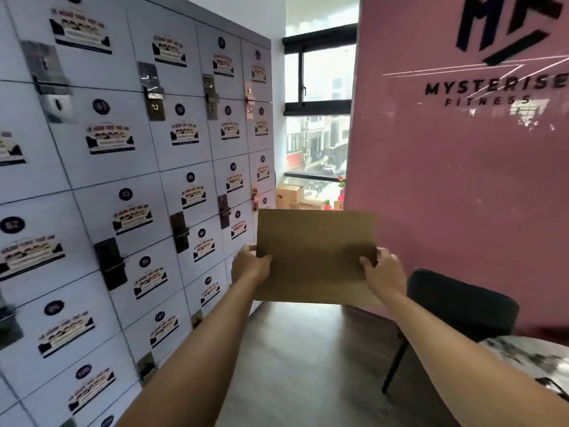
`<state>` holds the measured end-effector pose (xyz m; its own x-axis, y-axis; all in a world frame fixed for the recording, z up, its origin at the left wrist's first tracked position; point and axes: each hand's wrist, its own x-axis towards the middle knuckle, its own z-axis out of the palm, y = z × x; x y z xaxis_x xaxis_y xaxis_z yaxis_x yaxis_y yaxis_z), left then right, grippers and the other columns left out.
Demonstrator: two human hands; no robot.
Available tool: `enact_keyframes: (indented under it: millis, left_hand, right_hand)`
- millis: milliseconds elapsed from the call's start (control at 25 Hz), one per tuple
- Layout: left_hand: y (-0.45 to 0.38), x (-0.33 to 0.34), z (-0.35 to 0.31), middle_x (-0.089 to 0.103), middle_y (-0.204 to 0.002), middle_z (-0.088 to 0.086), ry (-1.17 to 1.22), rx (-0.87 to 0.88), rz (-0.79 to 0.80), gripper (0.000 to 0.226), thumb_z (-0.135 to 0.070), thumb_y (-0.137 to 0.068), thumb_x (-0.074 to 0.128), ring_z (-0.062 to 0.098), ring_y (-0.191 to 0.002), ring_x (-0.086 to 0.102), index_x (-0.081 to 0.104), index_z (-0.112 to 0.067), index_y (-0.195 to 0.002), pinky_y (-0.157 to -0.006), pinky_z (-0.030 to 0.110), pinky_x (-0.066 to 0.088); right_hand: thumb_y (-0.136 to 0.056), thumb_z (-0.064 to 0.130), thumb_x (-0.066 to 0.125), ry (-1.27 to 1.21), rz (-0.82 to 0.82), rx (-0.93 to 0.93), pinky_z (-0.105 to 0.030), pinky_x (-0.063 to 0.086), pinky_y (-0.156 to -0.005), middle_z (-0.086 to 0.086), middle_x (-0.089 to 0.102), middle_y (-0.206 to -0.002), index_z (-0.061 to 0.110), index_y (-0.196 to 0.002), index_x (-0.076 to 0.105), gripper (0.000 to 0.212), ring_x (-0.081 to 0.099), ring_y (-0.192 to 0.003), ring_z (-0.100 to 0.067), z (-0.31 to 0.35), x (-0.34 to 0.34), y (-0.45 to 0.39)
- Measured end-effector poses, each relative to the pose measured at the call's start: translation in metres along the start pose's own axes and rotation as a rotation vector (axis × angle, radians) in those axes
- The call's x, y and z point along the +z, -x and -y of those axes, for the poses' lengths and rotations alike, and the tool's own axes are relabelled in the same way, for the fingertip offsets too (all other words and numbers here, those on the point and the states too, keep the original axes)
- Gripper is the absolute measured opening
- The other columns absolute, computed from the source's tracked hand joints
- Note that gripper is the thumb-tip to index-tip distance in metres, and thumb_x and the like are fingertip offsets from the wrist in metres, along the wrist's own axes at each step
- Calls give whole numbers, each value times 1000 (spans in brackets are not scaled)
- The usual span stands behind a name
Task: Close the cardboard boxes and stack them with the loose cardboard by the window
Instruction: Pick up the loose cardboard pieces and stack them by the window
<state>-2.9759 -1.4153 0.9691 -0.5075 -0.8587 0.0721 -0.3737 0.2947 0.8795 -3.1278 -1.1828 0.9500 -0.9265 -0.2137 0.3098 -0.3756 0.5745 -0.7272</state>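
Observation:
A flat brown sheet of loose cardboard (315, 254) is held up in front of me at chest height, its face toward the camera. My left hand (250, 265) grips its left edge, thumb over the front. My right hand (383, 274) grips the right edge the same way. Far ahead, on the floor under the window (320, 87), stand cardboard boxes (288, 195), partly hidden behind the sheet.
A wall of white lockers (123, 180) runs along the left. A pink partition (462, 164) with a black logo closes the right side. A dark chair (458, 303) and a marble-patterned table (529, 362) sit at right. A narrow wooden-floor aisle (292, 349) leads to the window.

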Motion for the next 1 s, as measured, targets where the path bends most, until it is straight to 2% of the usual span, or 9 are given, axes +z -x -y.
enact_keyframes:
  millis: [280,520,600,800,920,1000]
  left_hand:
    - [-182,92,-20,66,-127,4,-43,-18,13,39,-31,-94,67,22,-102,64,58,-23,-131,-77,31,47]
    - [-342,119,-50,66,-126,3,-17,-71,-111,39,-32,-91,69,25,-105,64,58,-24,-128,-89,38,53]
    - [-400,127,-49,67,-123,2,4,-83,-125,37,-32,-91,70,23,-101,64,60,-25,-125,-88,36,53]
    - [-549,167,-34,68,-118,2,40,-83,-42,35,-33,-90,71,20,-96,63,62,-24,-123,-85,34,53]
    - [-641,194,-43,69,-120,2,88,-71,19,35,-33,-91,70,21,-98,63,64,-25,-124,-87,33,53]
    - [-691,216,-53,69,-120,0,124,-36,36,33,-33,-93,68,19,-95,61,63,-25,-125,-82,31,51]
  right_hand:
    - [-100,33,56,24,2,-14,-38,45,-90,-15,58,-119,8,-129,56,39,56,-109,-33,-19,110,-196]
    - [-99,31,56,50,25,-72,-40,44,-93,-21,58,-118,3,-128,56,41,56,-111,-38,31,210,-348]
    - [-98,31,56,45,34,-86,-42,44,-94,-23,59,-117,3,-127,57,40,56,-110,-39,40,249,-394]
    - [-99,35,54,74,11,1,-42,43,-96,-23,59,-120,5,-128,58,42,55,-114,-40,48,347,-495]
    - [-100,35,52,86,-33,41,-41,42,-95,-23,58,-123,5,-131,56,43,55,-115,-40,66,385,-558]
    - [-100,36,52,101,-70,55,-41,42,-95,-22,58,-124,5,-131,56,43,55,-115,-39,73,400,-600]
